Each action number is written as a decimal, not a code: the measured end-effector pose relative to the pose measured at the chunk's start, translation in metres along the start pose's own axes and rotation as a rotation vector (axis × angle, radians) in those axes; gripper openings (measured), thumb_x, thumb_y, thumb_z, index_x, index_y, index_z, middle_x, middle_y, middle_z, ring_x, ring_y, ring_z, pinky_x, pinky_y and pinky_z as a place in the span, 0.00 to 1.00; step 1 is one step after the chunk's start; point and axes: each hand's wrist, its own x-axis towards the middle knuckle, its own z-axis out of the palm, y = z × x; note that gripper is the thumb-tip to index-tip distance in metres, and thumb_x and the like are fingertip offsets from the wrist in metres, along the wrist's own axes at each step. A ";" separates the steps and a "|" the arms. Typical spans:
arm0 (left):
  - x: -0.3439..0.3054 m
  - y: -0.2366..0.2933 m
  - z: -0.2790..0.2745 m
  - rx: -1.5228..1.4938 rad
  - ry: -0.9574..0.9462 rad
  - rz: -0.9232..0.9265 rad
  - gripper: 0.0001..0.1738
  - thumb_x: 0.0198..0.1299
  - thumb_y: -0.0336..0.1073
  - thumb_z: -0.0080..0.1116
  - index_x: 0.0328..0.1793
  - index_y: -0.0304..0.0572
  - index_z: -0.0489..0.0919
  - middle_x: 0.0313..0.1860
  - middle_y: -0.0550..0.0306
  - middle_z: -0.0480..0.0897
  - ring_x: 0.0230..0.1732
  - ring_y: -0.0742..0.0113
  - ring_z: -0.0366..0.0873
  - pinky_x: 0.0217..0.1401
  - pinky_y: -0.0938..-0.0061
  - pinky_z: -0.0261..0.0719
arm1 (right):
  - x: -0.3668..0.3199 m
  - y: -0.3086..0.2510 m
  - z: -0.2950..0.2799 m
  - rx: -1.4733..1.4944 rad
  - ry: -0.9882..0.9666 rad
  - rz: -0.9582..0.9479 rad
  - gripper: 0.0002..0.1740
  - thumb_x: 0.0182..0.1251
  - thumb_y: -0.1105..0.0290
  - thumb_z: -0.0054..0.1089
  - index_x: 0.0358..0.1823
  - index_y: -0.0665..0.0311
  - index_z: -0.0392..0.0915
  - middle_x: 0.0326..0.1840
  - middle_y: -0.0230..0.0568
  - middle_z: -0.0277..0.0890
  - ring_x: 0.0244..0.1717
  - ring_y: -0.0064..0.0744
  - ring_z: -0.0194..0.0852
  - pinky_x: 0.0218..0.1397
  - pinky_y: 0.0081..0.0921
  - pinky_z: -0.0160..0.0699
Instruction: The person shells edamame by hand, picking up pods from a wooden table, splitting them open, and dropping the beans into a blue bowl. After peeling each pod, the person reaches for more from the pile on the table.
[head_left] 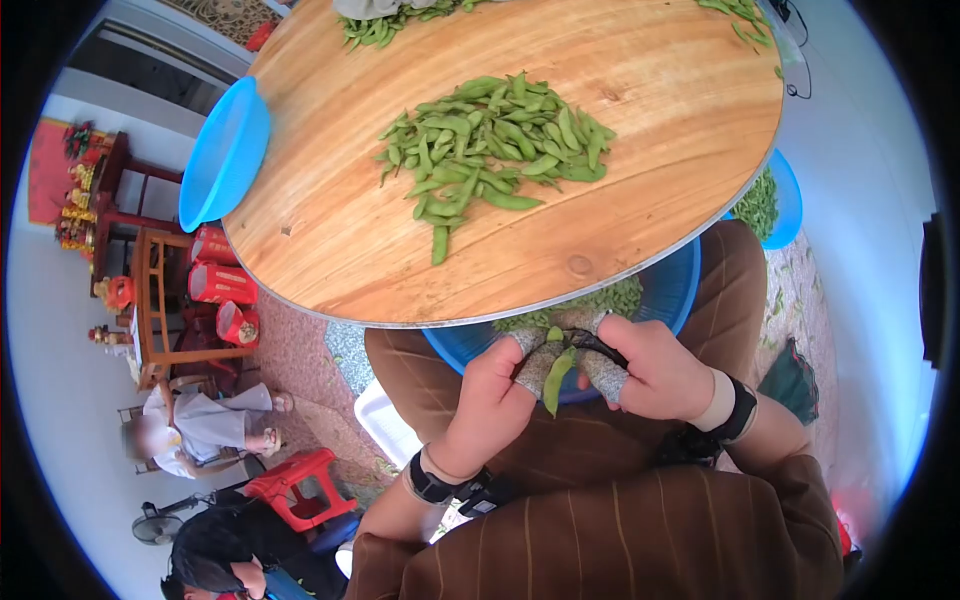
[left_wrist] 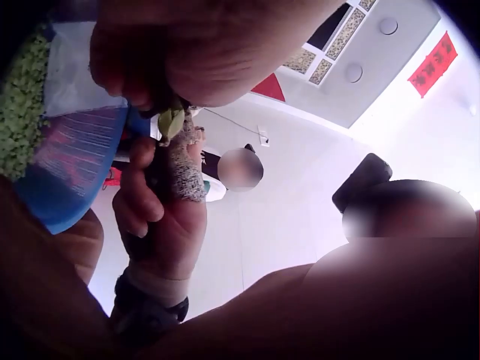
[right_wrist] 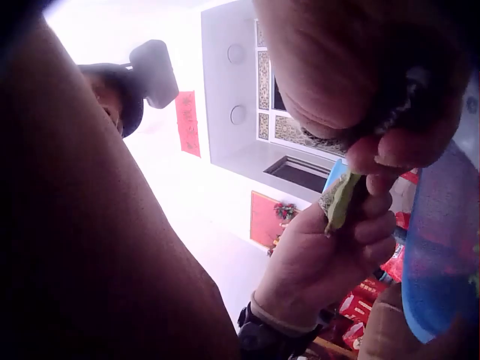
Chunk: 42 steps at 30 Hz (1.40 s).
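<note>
A green soybean pod (head_left: 558,382) hangs between my two hands, close over the blue basin on the lap. My left hand (head_left: 492,398) pinches it between thumb and finger. The right hand (head_left: 668,372) meets it from the other side, with curled fingertips at the pod's upper end. Grey speckled covers (head_left: 604,376) wrap several fingertips, and something black shows by the right thumb. In the right wrist view the pod (right_wrist: 342,202) juts from the left fingers. Shelled green beans (head_left: 615,298) fill part of the blue basin (head_left: 682,285), whose far side is hidden under the table.
A heap of soybean pods (head_left: 490,145) lies on the round wooden table (head_left: 660,200), with more at its far edge. An empty-looking blue basin (head_left: 228,155) leans at the table's left. Another basin of beans (head_left: 760,205) stands right. Other people sit at left near a red stool (head_left: 300,485).
</note>
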 end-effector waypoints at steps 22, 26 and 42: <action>0.002 -0.025 -0.009 -0.940 -0.315 -0.463 0.13 0.69 0.34 0.48 0.57 0.39 0.73 0.27 0.59 0.75 0.17 0.77 0.61 0.22 0.82 0.61 | -0.002 0.028 0.014 0.644 -0.121 0.154 0.20 0.70 0.67 0.52 0.61 0.63 0.72 0.25 0.25 0.68 0.22 0.16 0.64 0.23 0.21 0.66; 0.002 -0.043 -0.006 -1.302 -0.430 -0.509 0.13 0.70 0.36 0.46 0.55 0.37 0.71 0.25 0.59 0.72 0.17 0.77 0.61 0.20 0.84 0.60 | 0.005 0.044 -0.002 -0.575 0.022 -0.464 0.22 0.65 0.67 0.58 0.61 0.61 0.73 0.25 0.34 0.73 0.22 0.23 0.72 0.24 0.24 0.68; -0.102 -0.039 -0.110 -0.201 0.317 -0.442 0.18 0.64 0.36 0.54 0.57 0.39 0.75 0.29 0.64 0.78 0.23 0.83 0.71 0.22 0.89 0.66 | 0.017 0.050 0.012 0.008 -0.054 -0.002 0.14 0.61 0.71 0.59 0.48 0.66 0.76 0.29 0.48 0.75 0.28 0.33 0.73 0.35 0.28 0.74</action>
